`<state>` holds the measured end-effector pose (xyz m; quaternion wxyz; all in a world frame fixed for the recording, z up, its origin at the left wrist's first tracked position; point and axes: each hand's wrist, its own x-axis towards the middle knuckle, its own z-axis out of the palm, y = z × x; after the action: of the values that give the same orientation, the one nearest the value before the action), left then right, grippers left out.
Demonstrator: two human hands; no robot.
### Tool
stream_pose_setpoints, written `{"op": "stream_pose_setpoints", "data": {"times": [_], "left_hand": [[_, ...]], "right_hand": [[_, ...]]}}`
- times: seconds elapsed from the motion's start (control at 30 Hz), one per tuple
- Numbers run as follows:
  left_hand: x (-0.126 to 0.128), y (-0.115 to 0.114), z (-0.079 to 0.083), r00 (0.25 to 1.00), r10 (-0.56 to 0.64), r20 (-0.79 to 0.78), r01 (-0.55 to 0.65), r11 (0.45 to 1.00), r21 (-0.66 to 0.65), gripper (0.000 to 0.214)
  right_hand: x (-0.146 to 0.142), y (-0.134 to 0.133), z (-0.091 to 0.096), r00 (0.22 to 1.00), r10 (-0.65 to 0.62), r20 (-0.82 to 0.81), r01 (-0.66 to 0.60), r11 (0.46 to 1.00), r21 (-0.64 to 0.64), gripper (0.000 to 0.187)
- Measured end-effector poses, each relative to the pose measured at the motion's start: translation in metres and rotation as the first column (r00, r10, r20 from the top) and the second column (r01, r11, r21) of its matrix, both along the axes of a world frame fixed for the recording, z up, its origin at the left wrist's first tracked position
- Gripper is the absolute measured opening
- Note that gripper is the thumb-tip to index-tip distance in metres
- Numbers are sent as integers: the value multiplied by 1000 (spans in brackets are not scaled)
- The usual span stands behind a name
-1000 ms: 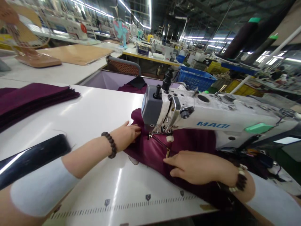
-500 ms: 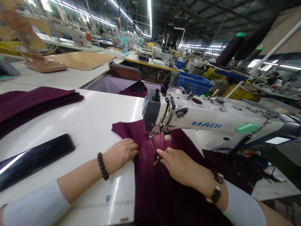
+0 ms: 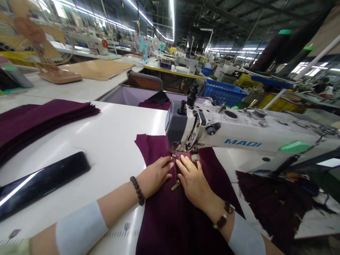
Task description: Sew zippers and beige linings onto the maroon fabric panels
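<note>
A dark maroon fabric piece (image 3: 162,226) lies under the needle area of a white sewing machine (image 3: 255,136). My left hand (image 3: 156,175) rests on the cloth just left of the presser foot (image 3: 174,155), fingers stretched out. To the right of the seam my right hand (image 3: 193,180) lies flat with its fingers spread, fingertips close to the foot. Between the two hands a gold zipper pull (image 3: 175,185) sits on the zipper line in the cloth. Neither hand grips anything.
A stack of maroon fabric (image 3: 45,122) and a black phone (image 3: 45,184) lie on the white table at left. More maroon cloth (image 3: 273,202) is at right. Beyond stand a fan (image 3: 45,46) and a blue crate (image 3: 224,92).
My right hand has left the zipper pull and moved forward, flattening near the presser foot. My left hand has shifted right onto the cloth.
</note>
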<state>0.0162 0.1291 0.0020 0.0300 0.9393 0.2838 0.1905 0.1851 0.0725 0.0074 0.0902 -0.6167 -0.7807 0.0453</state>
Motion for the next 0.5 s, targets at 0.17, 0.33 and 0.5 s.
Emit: {"op": "stream_pose_setpoints", "data": {"times": [0.17, 0.33, 0.5], "left_hand": [[3, 0, -7, 1000, -19, -8, 19, 999, 29, 25], [5, 1, -5, 994, -64, -85, 70, 995, 71, 20], [7, 4, 0, 987, -85, -138, 92, 995, 48, 19]], "right_hand": [[-1, 1, 0, 1000, 1, -16, -2, 1000, -15, 46], [1, 2, -5, 1000, 9, -18, -9, 1000, -28, 47], [2, 3, -5, 999, 16, -31, -17, 999, -30, 47]]}}
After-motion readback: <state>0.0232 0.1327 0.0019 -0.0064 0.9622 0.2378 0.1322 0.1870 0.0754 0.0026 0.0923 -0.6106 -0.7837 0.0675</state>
